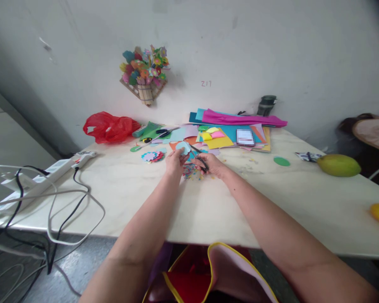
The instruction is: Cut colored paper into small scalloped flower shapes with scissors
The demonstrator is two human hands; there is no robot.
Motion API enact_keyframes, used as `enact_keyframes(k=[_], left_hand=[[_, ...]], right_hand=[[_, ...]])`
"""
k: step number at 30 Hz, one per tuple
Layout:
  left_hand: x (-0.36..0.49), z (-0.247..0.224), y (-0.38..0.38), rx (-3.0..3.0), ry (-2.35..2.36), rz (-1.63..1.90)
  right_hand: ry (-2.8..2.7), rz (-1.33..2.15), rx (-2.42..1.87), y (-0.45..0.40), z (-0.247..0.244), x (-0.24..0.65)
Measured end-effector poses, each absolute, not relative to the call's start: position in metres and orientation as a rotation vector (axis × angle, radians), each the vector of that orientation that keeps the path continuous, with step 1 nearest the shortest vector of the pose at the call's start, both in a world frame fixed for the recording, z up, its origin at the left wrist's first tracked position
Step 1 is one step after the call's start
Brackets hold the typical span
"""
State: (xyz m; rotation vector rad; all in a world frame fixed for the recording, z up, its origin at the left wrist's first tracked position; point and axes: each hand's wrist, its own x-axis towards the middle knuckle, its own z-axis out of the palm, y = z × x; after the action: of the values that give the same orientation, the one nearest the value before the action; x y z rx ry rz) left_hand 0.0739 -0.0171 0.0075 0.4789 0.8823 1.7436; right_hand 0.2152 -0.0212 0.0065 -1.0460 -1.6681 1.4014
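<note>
In my left hand (176, 161) I pinch a small light-blue piece of paper (183, 147). My right hand (212, 164) grips a pair of scissors (204, 163) by dark handles, its blades pointing up and left, close beside the paper. Beneath my hands lies a scatter of tiny coloured paper scraps (194, 172). Left of my left hand is a small pile of flower-shaped paper cutouts (153, 156). Whether the blades touch the paper is too small to tell.
Coloured sheets (222, 142), a phone (245, 137) and a second pair of scissors (164, 133) lie behind my hands. A red plastic bag (109, 127) sits at back left, power strips (55, 170) at left. A green-yellow fruit (339, 165) rests at right.
</note>
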Motion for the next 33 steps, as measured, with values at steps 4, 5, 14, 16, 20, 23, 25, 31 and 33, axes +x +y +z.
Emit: enact_keyframes(k=[4,5,14,16,20,23,25,31,33], left_hand=[[0.074,0.008,-0.017,0.464,0.888,1.746],[0.074,0.008,-0.017,0.461,0.891,1.748],[0.077,0.012,-0.021,0.461,0.876,1.774],[0.078,0.012,-0.022,0.453,0.867,1.793],[0.080,0.012,-0.022,0.427,0.860,1.836],[0.081,0.012,-0.022,0.400,0.877,1.850],[0.082,0.012,-0.022,0.390,0.887,1.859],[0.082,0.009,-0.020,0.397,0.880,1.864],[0.082,0.008,-0.019,0.399,0.880,1.865]], right_hand=[[-1.672,1.408,-1.035,-0.020,0.005,0.215],[-1.671,1.411,-1.035,-0.020,0.005,0.215],[-1.719,1.412,-0.933,-0.023,0.006,0.215],[-1.728,1.408,-0.925,-0.024,0.006,0.214],[-1.712,1.413,-0.926,-0.027,0.007,0.212],[-1.685,1.417,-0.943,-0.029,0.009,0.210],[-1.668,1.414,-0.958,-0.030,0.010,0.208],[-1.652,1.382,-0.979,-0.031,0.010,0.205],[-1.649,1.368,-0.990,-0.031,0.010,0.204]])
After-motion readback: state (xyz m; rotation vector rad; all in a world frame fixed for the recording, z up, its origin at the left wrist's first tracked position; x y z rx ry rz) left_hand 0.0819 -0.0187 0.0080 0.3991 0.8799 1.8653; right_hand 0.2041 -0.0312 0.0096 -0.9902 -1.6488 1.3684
